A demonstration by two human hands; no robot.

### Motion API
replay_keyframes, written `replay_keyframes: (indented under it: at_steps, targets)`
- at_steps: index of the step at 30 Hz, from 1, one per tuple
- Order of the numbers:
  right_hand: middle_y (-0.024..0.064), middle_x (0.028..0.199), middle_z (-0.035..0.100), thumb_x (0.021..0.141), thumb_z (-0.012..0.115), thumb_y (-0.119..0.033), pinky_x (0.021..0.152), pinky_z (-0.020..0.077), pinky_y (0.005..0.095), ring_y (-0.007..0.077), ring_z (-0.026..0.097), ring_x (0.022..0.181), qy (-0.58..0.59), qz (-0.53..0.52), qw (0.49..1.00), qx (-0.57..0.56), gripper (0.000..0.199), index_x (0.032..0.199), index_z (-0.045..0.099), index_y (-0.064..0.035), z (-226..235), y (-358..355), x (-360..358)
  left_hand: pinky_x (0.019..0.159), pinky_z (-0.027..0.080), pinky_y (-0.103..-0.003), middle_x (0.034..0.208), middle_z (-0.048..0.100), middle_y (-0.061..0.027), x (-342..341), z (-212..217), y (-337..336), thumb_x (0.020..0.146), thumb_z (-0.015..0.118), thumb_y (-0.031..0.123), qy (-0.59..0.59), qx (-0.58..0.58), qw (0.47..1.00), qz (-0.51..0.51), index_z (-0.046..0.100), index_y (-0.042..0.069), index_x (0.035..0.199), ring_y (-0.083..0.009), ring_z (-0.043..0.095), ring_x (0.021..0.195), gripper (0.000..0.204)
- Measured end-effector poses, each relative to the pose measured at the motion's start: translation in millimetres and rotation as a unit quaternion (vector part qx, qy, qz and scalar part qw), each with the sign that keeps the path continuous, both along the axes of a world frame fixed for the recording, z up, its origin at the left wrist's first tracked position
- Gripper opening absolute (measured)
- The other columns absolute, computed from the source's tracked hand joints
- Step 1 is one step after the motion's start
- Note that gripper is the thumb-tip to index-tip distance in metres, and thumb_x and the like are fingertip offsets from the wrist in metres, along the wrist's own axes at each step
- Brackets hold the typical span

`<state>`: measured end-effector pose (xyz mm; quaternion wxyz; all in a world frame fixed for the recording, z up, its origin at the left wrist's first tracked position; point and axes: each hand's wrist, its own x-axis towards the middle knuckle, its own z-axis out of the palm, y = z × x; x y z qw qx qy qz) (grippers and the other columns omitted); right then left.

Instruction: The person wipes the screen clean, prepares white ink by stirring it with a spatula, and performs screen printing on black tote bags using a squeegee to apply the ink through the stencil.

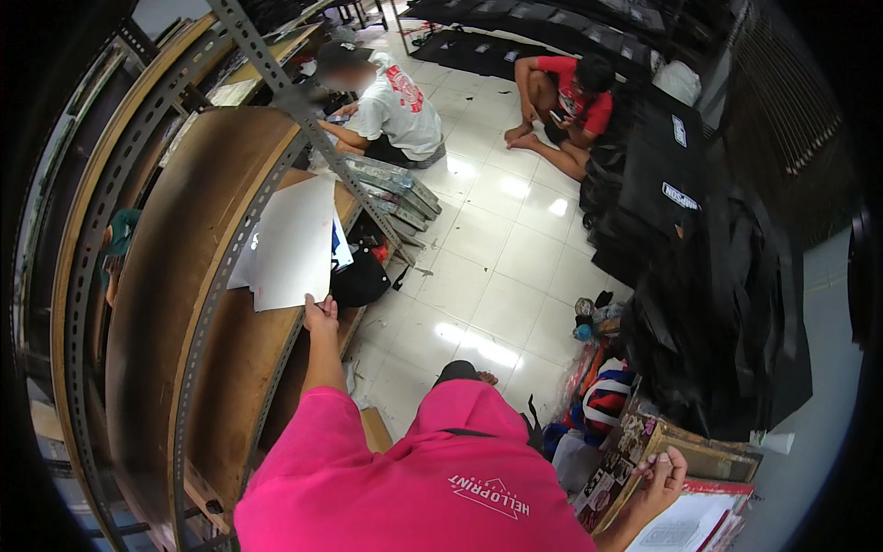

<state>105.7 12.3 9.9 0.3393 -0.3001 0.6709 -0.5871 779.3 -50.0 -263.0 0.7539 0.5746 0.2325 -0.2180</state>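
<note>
My left hand [322, 314] pinches the lower corner of a large white sheet [296, 244]. It leans over the edge of a wooden shelf, with other white sheets partly beneath it. Beside the sheet is a black bundle [361, 280], which looks like cloth or a bag. Out at the lower right, my right hand [660, 477] is curled, thumb against fingers; whether something small is between them I cannot make out. Nearest to it are a wooden frame [635, 460] and a stack of white papers [692, 523] with a red edge.
A metal-and-wood rack [184, 276] fills the left side. Two people [397, 115] [570, 110] sit on the white tiled floor [460, 221]. Piles of black fabric [713, 304] line the right. Coloured cloth bundles [607, 400] lie near my right side; flat stacked panels [391, 193] stand by the rack.
</note>
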Motion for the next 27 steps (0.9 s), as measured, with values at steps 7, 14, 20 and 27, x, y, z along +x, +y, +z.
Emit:
replay_keyframes:
  at_steps: [7,14,20,27]
  targets:
    - [0.0082,0.082,0.065,0.099,0.063,-0.009,0.058,0.0519,0.0262,0.0139,0.062,0.067,-0.041,0.11,0.993,0.032,0.014,0.11,0.063,-0.001,-2,-45,43,0.091,0.061,-0.048,0.114,0.068,-0.0198,-89,95,-31,0.097,0.058,0.015,-0.067,-0.223,0.95,-0.211,0.055,-0.002,0.118,-0.0375,0.07,0.107,0.027]
    - [0.0132,0.124,0.069,0.096,0.072,-0.023,0.089,0.0557,0.0328,0.021,0.067,0.112,0.027,0.47,0.878,0.084,0.045,0.133,0.063,-0.0005,-32,-110,107,0.111,0.041,-0.046,0.136,0.057,-0.0117,-302,233,-15,0.104,0.058,0.021,-0.014,-0.231,0.885,-0.405,0.049,0.001,0.138,-0.0323,0.052,0.134,0.041]
    - [0.0155,0.113,0.071,0.096,0.07,-0.04,0.091,0.0519,0.0369,0.0212,0.065,0.1,-0.13,0.533,0.832,0.084,0.061,0.136,0.057,0.0043,24,-126,163,0.114,0.035,-0.042,0.129,0.062,-0.0099,-379,234,29,0.105,0.055,0.029,-0.006,-0.156,0.806,-0.571,0.055,0.0,0.134,-0.0243,0.053,0.129,0.041]
    - [0.0101,0.089,0.073,0.099,0.066,-0.03,0.067,0.0532,0.0285,0.0118,0.065,0.079,0.087,0.507,0.844,-0.151,0.038,0.115,0.071,0.0041,104,-135,78,0.118,0.033,-0.041,0.144,0.054,-0.0189,-433,313,30,0.103,0.06,0.023,-0.102,-0.311,0.436,-0.838,0.047,-0.008,0.144,-0.0267,0.044,0.142,0.053]
